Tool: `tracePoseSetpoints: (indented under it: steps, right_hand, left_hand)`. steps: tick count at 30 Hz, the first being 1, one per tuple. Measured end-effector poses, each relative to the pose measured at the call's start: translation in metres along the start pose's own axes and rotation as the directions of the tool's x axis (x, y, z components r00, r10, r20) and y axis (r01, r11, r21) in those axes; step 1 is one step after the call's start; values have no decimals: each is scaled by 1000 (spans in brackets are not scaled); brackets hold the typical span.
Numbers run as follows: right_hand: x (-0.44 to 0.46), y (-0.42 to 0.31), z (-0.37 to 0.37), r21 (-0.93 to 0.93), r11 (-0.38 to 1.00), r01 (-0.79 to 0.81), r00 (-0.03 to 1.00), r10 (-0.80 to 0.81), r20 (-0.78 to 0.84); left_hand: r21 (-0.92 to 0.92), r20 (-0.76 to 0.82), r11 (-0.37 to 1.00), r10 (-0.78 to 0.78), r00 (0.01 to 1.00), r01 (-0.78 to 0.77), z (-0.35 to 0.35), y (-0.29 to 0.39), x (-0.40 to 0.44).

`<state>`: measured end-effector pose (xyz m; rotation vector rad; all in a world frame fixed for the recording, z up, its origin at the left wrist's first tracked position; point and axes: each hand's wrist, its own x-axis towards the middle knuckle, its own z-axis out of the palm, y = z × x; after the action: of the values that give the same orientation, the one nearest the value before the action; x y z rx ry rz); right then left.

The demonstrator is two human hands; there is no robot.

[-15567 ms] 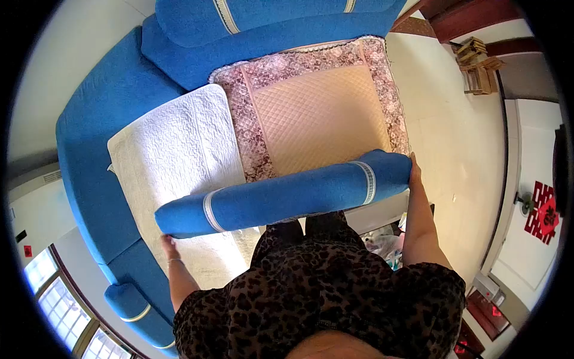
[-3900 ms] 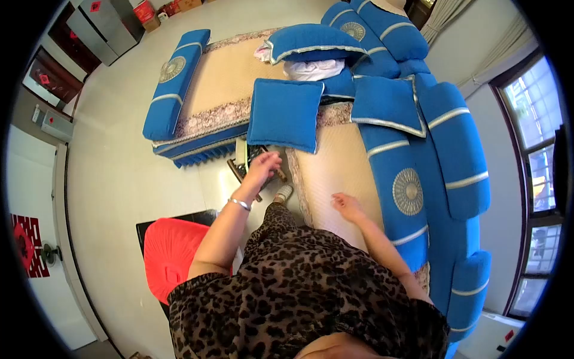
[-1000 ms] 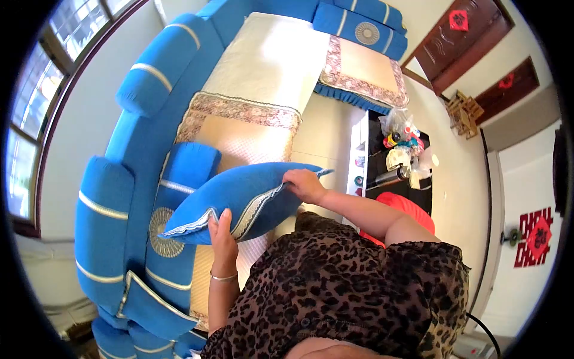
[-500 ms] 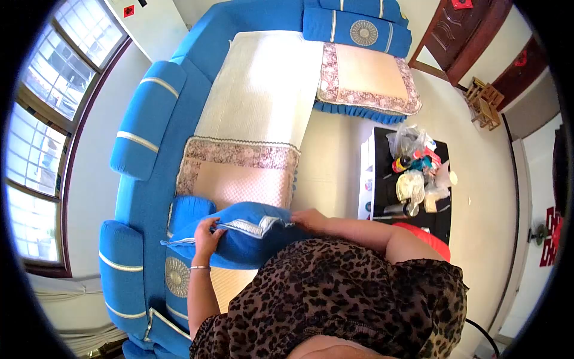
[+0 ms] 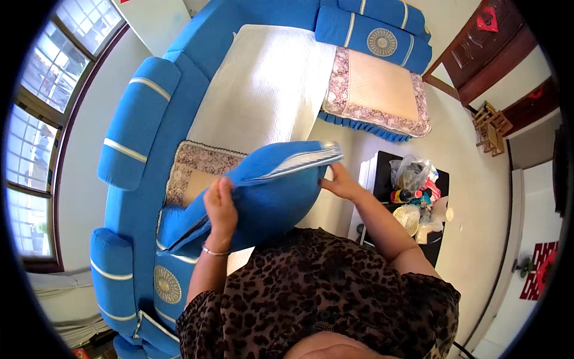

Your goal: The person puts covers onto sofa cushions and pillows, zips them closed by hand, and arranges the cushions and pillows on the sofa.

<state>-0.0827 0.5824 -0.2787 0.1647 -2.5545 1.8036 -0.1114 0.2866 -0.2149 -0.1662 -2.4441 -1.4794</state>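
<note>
A plump blue cushion hangs tilted in front of my body, between my two hands. A silvery-white band runs along its upper edge, and a dark seam or zipper line shows at its lower left corner. My left hand, with a bracelet at the wrist, is closed on the cushion's left edge. At the right end, my right hand grips the edge just below the band; some of its fingers are hidden behind the fabric. Under the cushion's left end lies the sofa seat with a floral-bordered pad.
A blue corner sofa with a white seat cover and back cushions runs along the left and far side. To the right stands a black table crowded with bags and bottles. Small wooden stools are near the door.
The cushion has been lifted up and away from my body, its right end rising most. Both hands moved with it, and more of the pale band shows.
</note>
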Motion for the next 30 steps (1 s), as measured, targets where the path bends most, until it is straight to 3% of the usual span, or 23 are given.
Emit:
tracePoseSetpoints:
  steps: [1,4,5,8,9,12,13,15,16,17,21,26,27,28,30]
  right_hand:
    - [11,0,-20,21,1000,-18,998,17,65]
    - [29,-38,-46,-77,985,-154,988,153,-13]
    - [38,-38,-47,-50,994,-92,992,87,-96]
    - [58,16,-54,310,942,-128,927,224,-300]
    - [70,6,-63,229,973,-12,932,94,-349]
    - [102,28,-85,71,996,52,883,-12,-468]
    - [113,23,-95,214,977,-12,900,104,-423]
    - [139,47,-102,352,930,109,868,84,-489]
    - [152,57,-112,416,893,171,851,79,-520]
    - [167,66,-129,216,957,192,864,-60,-501]
    - [229,71,-189,279,952,129,873,25,-488]
    - [331,67,-241,323,908,265,898,-111,-425]
    - [354,63,-248,309,932,188,906,-43,-421]
    - [377,53,-249,288,917,277,871,-112,-479]
    - [427,57,-256,317,903,290,880,-121,-460]
  left_hand:
    - [-43,26,999,-15,1000,16,13,8,14]
    - [-188,90,982,31,995,-13,61,17,52]
    - [-183,134,983,43,990,-18,74,25,66]
    - [-181,246,983,58,968,-13,116,31,104]
    - [-182,256,983,69,964,-22,129,32,118]
    - [-182,284,983,83,955,-32,169,32,158]
    - [-181,289,983,75,954,-23,183,30,172]
    - [-171,295,985,55,954,-4,210,30,192]
    - [-163,293,987,46,955,2,222,34,203]
    - [-157,282,988,50,958,-5,237,38,219]
    - [-129,255,991,-11,967,45,295,45,267]
    - [-155,160,986,-28,987,53,331,51,350]
    - [-106,115,994,-17,993,29,333,54,367]
    - [-53,73,999,-4,997,8,335,52,386]
    - [-101,12,992,83,996,-81,345,35,427]
